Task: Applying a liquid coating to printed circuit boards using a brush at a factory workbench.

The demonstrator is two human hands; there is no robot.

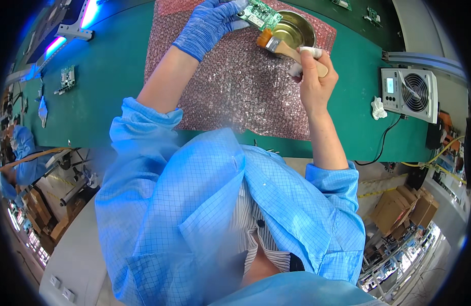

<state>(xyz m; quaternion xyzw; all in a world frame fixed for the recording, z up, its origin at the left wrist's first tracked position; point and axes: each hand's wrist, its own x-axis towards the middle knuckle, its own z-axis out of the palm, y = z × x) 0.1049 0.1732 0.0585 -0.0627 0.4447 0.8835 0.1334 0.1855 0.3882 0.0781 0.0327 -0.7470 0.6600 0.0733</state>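
Head view: we see left hand (211,24), in blue glove, fingers curled tight around near edge of green circuit board (259,14), held tilted above far part of pink bubble wrap sheet (235,86). Right hand (315,76) bare, fingers closed round wooden handle of paintbrush (284,46), white wad pinched alongside. Bristles sit at rim of round metal bowl (295,29), just beside board. Green mat (108,97) under everything; grey fan unit (410,93) far right.

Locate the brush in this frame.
In the head view, top centre-right: the right hand holds the brush by its wooden handle, bristles at the rim of the metal bowl, just right of the circuit board in the gloved left hand.
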